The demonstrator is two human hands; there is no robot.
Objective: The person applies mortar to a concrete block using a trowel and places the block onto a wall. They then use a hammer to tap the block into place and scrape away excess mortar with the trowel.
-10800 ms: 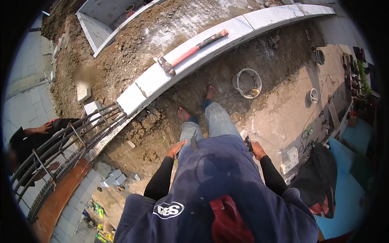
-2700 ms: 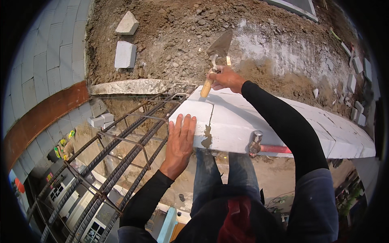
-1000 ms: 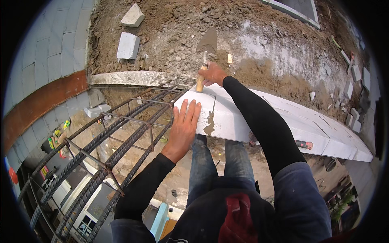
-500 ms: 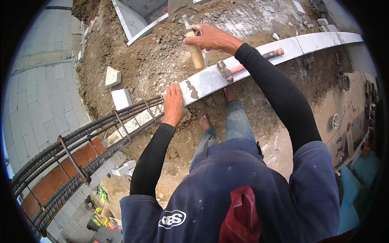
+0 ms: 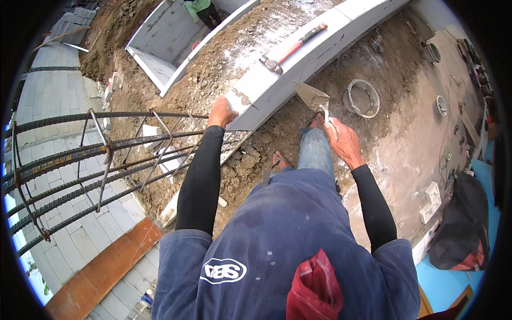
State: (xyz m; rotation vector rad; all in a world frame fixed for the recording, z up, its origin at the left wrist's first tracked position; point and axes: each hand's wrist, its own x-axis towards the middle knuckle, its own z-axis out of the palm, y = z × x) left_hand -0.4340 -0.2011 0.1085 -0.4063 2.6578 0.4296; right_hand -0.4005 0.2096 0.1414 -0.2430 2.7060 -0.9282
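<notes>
My right hand [image 5: 344, 140] is closed round the handle of a pointing trowel [image 5: 312, 98], on the near side of a pale block wall [image 5: 290, 88]. The flat metal blade points up and left, toward the wall, with grey residue on it. My left hand [image 5: 222, 112] rests on the wall's left end, thumb apart from the fingers; the fingertips are partly hidden. Beside it, a grey mortar patch [image 5: 241, 97] marks the top of the wall. Farther along lies a hammer [image 5: 294, 49] with a red and black handle.
A bucket [image 5: 377, 100] of grey mortar stands on the soil right of the trowel. Tied rebar [image 5: 85, 152] juts out to the left near my left arm. A low pale enclosure [image 5: 154, 66] lies beyond the dirt, with a person in green [image 5: 201, 12] inside.
My right hand has carried the trowel from above the far side of the wall to the near side, by my leg. The view has shifted, and the bucket now shows.
</notes>
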